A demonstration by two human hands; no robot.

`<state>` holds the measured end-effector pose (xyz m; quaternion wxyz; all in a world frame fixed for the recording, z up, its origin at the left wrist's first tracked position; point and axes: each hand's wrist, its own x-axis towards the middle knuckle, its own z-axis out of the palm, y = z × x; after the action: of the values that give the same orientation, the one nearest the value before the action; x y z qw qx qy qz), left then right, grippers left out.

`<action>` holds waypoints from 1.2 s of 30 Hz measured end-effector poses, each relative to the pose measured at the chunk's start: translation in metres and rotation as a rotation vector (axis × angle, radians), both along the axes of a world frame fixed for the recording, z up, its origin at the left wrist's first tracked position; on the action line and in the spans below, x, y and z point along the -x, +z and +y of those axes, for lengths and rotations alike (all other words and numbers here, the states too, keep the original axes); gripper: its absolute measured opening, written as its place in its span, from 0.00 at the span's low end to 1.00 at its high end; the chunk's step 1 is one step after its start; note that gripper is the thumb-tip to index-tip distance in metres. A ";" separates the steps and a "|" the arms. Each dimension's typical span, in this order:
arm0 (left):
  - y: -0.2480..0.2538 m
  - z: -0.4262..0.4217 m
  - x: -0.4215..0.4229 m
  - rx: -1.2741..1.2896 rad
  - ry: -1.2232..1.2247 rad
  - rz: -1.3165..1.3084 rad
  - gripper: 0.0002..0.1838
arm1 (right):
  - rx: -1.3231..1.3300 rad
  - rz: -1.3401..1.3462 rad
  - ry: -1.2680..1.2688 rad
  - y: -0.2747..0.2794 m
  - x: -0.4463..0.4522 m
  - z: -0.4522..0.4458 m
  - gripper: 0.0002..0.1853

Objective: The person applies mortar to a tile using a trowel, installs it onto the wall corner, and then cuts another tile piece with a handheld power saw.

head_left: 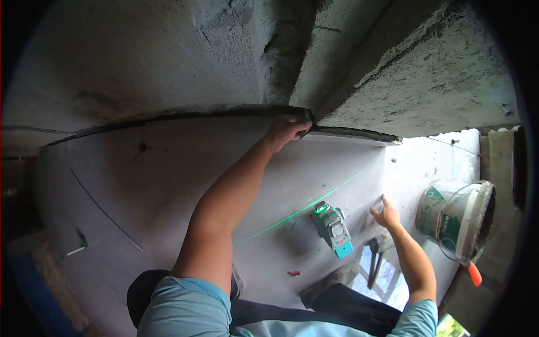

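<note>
My left hand (287,130) is raised to the dark gap (196,112) where the rough grey concrete (415,84) meets the pale surface (185,157). Its fingers are closed round something dark at the gap's corner, too hidden to name. Lower right, my right hand (386,214) is held out, thumb and fingers apart, with nothing in it. Between my arms a teal and grey laser level (335,229) casts a green line across the pale surface. Just below my right hand is a tool with a dark handle (373,263).
A dirty white and green bucket (446,216) stands at the right, with a red-orange handle (475,274) by its rim. A small red object (293,273) lies near my shoe (331,283). At the far left are a dark dashed strip (106,210) and a white stick (75,251).
</note>
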<state>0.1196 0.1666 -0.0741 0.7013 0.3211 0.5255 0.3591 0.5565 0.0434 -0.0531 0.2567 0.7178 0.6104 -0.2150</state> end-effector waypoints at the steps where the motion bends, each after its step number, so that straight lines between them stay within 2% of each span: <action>1: -0.002 0.002 0.000 -0.006 -0.001 0.007 0.21 | 0.002 0.002 0.000 0.001 0.001 0.000 0.46; 6: -0.004 0.005 0.002 -0.047 -0.037 0.131 0.19 | -0.018 0.005 0.019 -0.002 -0.002 -0.001 0.46; 9: -0.002 0.004 0.002 -0.054 -0.015 0.108 0.20 | -0.021 0.005 0.012 -0.001 -0.001 -0.001 0.46; 12: 0.001 0.003 -0.001 -0.150 0.044 0.195 0.18 | 0.010 0.013 -0.022 0.006 0.009 0.003 0.46; 15: 0.002 0.006 0.004 -0.101 -0.056 0.166 0.20 | 0.020 0.035 -0.014 0.006 0.005 0.004 0.46; 18: 0.007 0.002 0.001 -0.110 -0.009 0.166 0.18 | 0.028 0.042 0.024 0.004 0.002 0.007 0.47; 21: -0.005 0.005 -0.002 -0.194 -0.046 0.279 0.17 | 0.052 0.045 0.023 0.010 0.007 0.006 0.47; 29: -0.005 0.006 -0.008 -0.160 -0.004 0.286 0.15 | 0.044 0.074 -0.012 0.009 0.007 0.009 0.47; 33: -0.027 0.009 -0.015 -0.224 0.072 0.298 0.14 | 0.083 0.065 0.012 0.009 0.011 0.017 0.48; 36: -0.019 0.010 -0.010 -0.159 0.015 0.299 0.15 | 0.114 0.063 0.003 0.007 0.005 0.018 0.48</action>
<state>0.1295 0.1766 -0.0928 0.5849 0.4217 0.5964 0.3527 0.5515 0.0611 -0.0461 0.2781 0.6939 0.6062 -0.2717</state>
